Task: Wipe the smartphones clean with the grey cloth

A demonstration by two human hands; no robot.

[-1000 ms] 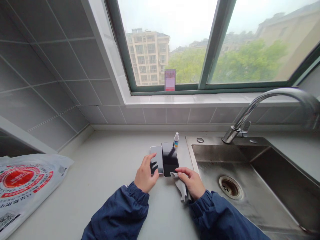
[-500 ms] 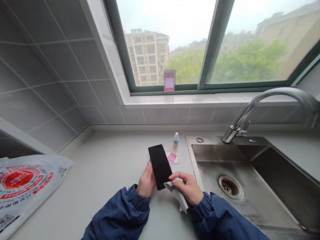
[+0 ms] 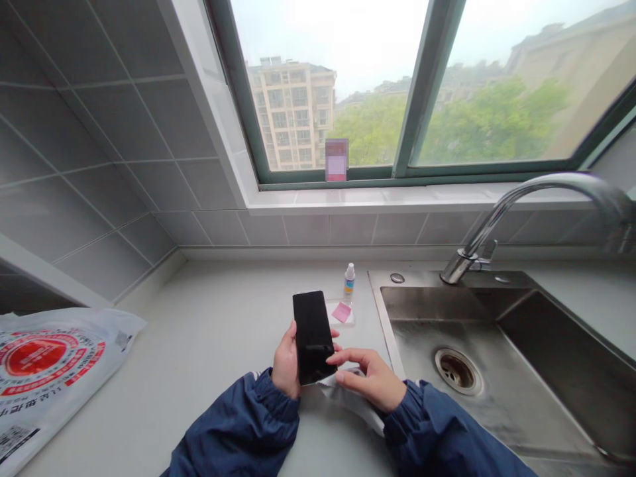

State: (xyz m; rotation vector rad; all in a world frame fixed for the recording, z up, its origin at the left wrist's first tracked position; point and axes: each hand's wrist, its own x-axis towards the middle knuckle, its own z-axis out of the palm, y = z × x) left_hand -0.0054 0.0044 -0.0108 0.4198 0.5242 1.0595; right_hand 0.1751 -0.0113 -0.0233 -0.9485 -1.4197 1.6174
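Note:
My left hand (image 3: 287,361) is wrapped round a black smartphone (image 3: 312,328), thumb along its left edge and fingertips showing past its right edge. The dark screen faces me, with the top tipped away. At the phone's lower right corner, my right hand (image 3: 372,379) touches the screen with its index fingertip. A white wipe (image 3: 350,401) hangs beneath that hand, held by its fingers and partly hidden by them. Just beyond the phone stands a small bottle (image 3: 349,281) with a white cap. In front of the bottle, a pink square (image 3: 341,312) lies on a clear sheet.
A stainless steel sink (image 3: 487,318) with a chrome faucet (image 3: 472,242) is at the right. On the left of the counter (image 3: 213,311) lies a white plastic bag (image 3: 54,371) with red print. A window (image 3: 342,79) rises behind the counter.
The phone has turned more upright and shifted slightly down and left. My right thumb has moved apart from the index finger, and the wipe sits lower under the hand.

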